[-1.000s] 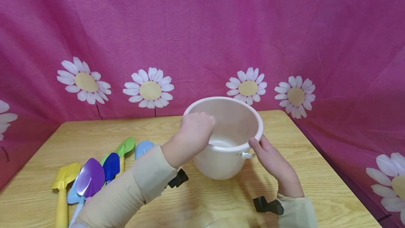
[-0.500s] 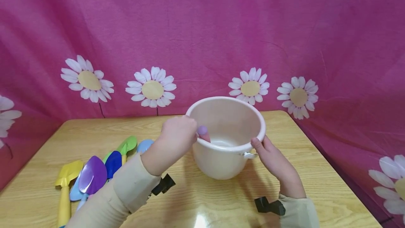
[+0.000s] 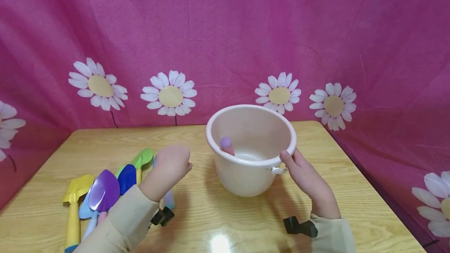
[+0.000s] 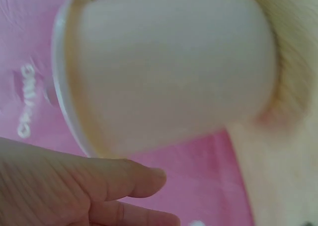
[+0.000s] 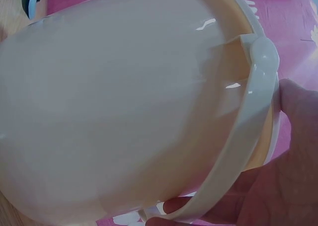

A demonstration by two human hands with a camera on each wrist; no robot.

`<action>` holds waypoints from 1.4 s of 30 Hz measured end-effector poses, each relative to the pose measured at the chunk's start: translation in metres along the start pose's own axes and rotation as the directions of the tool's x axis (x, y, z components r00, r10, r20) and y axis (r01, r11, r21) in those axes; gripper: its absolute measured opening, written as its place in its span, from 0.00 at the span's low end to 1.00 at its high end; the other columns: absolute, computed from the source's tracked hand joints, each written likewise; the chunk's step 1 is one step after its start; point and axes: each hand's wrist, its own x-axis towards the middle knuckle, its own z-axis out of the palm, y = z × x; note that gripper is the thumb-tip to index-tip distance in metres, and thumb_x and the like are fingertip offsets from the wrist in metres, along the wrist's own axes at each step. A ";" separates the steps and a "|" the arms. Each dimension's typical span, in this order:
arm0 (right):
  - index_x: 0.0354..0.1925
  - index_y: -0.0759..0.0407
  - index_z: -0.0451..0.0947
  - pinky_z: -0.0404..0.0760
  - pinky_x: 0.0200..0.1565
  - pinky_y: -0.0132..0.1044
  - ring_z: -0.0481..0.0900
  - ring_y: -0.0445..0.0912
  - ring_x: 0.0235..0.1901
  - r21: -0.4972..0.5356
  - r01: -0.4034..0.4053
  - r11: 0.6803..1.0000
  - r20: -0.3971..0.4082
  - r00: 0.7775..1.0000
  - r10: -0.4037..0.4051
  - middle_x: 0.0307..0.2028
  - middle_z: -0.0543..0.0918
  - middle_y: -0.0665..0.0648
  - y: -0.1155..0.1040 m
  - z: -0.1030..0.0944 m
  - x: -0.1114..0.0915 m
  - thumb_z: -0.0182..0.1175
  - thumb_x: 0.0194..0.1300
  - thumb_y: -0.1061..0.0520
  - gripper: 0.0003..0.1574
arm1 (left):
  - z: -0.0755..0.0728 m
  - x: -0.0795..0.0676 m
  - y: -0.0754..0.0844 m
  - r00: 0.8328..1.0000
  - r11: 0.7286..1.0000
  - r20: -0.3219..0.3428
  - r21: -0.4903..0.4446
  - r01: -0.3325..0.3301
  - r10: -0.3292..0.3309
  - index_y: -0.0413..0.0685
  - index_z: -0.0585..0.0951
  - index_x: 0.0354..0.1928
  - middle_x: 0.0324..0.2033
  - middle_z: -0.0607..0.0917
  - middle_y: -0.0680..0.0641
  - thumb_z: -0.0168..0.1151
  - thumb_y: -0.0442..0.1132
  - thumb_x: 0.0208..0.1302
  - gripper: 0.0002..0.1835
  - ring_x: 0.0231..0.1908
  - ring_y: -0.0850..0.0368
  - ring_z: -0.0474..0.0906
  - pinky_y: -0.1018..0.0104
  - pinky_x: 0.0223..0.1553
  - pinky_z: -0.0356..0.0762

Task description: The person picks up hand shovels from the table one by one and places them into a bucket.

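Wood-grain tabletop point(image 3: 197, 221) is running back to a pink cloth point(image 3: 225, 42) w/ white daisies point(image 3: 170, 96), which is hanging behind & at both sides, a bright glare spot point(image 3: 220, 243) showing nr the front edge. Off-white bucket point(image 3: 246, 179) is standing upright approx. mid-table, purple-tipped pink handle point(image 3: 226, 144) poking up inside by its L wall, & R hand point(image 3: 311, 180) is pinching the rim, thumb over it. L hand point(image 3: 170, 165) is hovering btwn bucket & bunched toy shovels point(image 3: 104, 190), thumb & index fairly straight, gripping nothing visible.
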 end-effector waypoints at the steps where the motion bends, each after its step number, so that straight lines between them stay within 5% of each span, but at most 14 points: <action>1: 0.68 0.61 0.37 0.52 0.53 0.65 0.47 0.65 0.63 0.000 0.001 1.000 0.000 1.000 -0.001 0.65 0.48 0.69 0.000 0.000 0.000 0.34 0.70 0.43 0.39 | 0.005 -0.001 -0.005 1.000 1.000 0.004 0.002 0.006 -0.006 0.46 0.71 0.14 0.14 0.70 0.50 0.61 0.38 0.53 0.13 0.18 0.57 0.67 0.61 0.16 0.70; 13: 0.68 0.61 0.37 0.51 0.52 0.66 0.47 0.66 0.62 -0.004 -0.029 1.000 0.001 1.000 0.029 0.65 0.48 0.69 -0.001 0.000 0.000 0.34 0.68 0.39 0.41 | 0.050 -0.005 -0.048 0.982 0.993 0.156 -0.041 0.113 -0.105 0.43 0.74 0.23 0.21 0.74 0.47 0.61 0.40 0.54 0.09 0.23 0.54 0.70 0.60 0.21 0.70; 22: 0.68 0.60 0.36 0.51 0.52 0.66 0.47 0.65 0.63 0.023 -0.029 0.999 0.002 1.000 0.029 0.66 0.47 0.68 0.000 0.000 0.001 0.35 0.69 0.42 0.39 | 0.076 0.010 -0.053 0.973 0.980 0.155 -0.071 0.185 -0.172 0.41 0.77 0.25 0.19 0.73 0.46 0.57 0.44 0.58 0.13 0.22 0.54 0.70 0.61 0.21 0.69; 33: 0.68 0.62 0.40 0.58 0.52 0.63 0.58 0.65 0.58 0.003 -0.011 1.000 -0.017 1.000 0.011 0.63 0.53 0.70 0.000 0.000 0.002 0.34 0.70 0.43 0.38 | 0.081 0.020 -0.051 0.947 0.961 0.221 -0.095 0.258 -0.232 0.35 0.77 0.32 0.21 0.73 0.46 0.64 0.46 0.52 0.17 0.23 0.53 0.70 0.62 0.24 0.70; 42: 0.68 0.62 0.39 0.58 0.52 0.64 0.58 0.65 0.58 0.007 -0.021 1.000 -0.012 1.000 0.021 0.63 0.53 0.70 0.001 0.001 0.002 0.34 0.70 0.44 0.37 | 0.085 0.019 -0.055 0.962 0.964 0.195 -0.148 0.220 -0.190 0.33 0.77 0.26 0.23 0.76 0.42 0.65 0.34 0.47 0.10 0.24 0.51 0.72 0.60 0.27 0.73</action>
